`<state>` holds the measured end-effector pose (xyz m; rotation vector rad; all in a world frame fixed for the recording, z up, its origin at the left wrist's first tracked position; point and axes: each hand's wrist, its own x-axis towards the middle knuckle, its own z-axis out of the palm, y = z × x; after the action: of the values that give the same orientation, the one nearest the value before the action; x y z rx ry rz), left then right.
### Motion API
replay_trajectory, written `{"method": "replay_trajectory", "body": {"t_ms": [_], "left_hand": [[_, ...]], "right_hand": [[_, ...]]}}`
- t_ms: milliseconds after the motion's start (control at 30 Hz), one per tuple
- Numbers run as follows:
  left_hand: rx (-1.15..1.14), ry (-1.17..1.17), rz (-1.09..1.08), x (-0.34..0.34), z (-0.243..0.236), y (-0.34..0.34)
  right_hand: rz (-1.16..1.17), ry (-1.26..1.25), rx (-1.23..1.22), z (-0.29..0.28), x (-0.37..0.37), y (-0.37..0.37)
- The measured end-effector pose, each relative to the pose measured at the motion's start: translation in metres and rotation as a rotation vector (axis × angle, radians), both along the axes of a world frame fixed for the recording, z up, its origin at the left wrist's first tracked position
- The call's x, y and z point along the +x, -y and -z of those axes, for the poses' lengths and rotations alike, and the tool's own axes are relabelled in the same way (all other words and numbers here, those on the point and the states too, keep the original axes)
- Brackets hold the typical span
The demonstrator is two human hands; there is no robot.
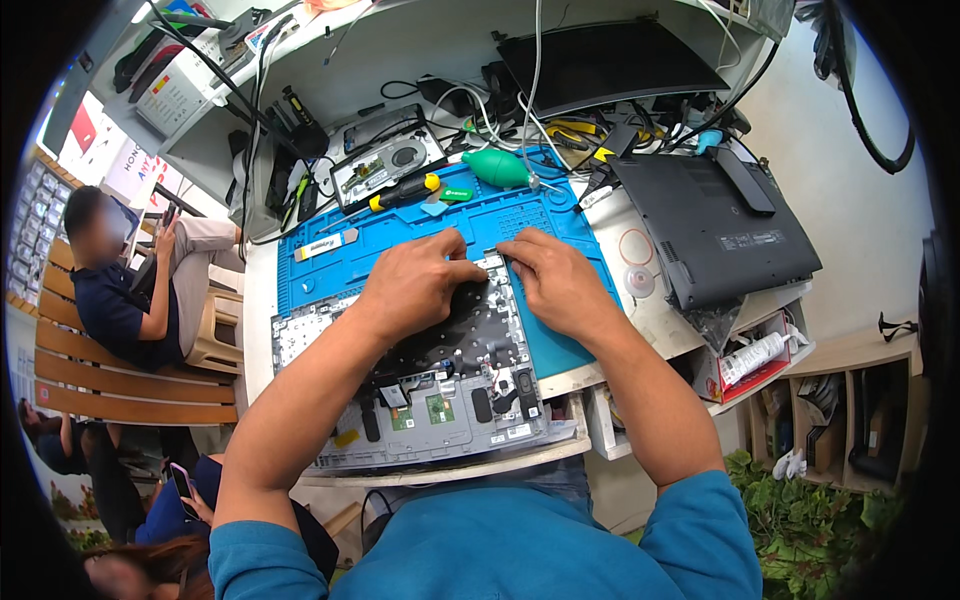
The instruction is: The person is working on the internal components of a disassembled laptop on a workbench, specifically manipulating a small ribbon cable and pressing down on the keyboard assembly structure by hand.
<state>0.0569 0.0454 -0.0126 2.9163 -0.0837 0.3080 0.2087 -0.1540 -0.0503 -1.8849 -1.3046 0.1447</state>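
Note:
An opened laptop chassis [440, 345] lies on the blue work mat [560, 350], its black inner sheet, metal edges and small green boards exposed. At its far right corner, my left hand [415, 280] is closed, fingers curled, with a fingertip over the chassis near the edge. Whatever its fingers may hold is hidden. Just to the right, my right hand [552, 275] pinches the chassis's corner edge between bent fingers. Beyond the hands lie a green rubber air blower [497, 168], a yellow-and-black screwdriver [405, 192] and a green pick [456, 195].
A black laptop bottom cover [715, 230] stands at the right, beside a round clear-lidded container [638, 282]. At the back are a dark screen panel [610, 65], tangled cables and an opened drive-like device [390, 160]. A seated person [125, 270] is at the left.

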Motion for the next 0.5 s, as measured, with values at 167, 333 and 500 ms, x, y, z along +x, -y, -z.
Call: {"method": "replay_trajectory", "body": {"t_ms": [167, 333, 500], "left_hand": [[0.015, 0.06, 0.042, 0.002, 0.004, -0.004], [0.095, 0.091, 0.114, 0.008, -0.002, -0.015], [0.013, 0.045, 0.114, 0.004, -0.008, -0.013]], "right_hand": [[0.004, 0.014, 0.002, 0.001, 0.001, -0.001], [-0.004, 0.007, 0.004, -0.003, -0.001, -0.002], [-0.008, 0.021, 0.005, 0.003, 0.002, 0.001]]}}
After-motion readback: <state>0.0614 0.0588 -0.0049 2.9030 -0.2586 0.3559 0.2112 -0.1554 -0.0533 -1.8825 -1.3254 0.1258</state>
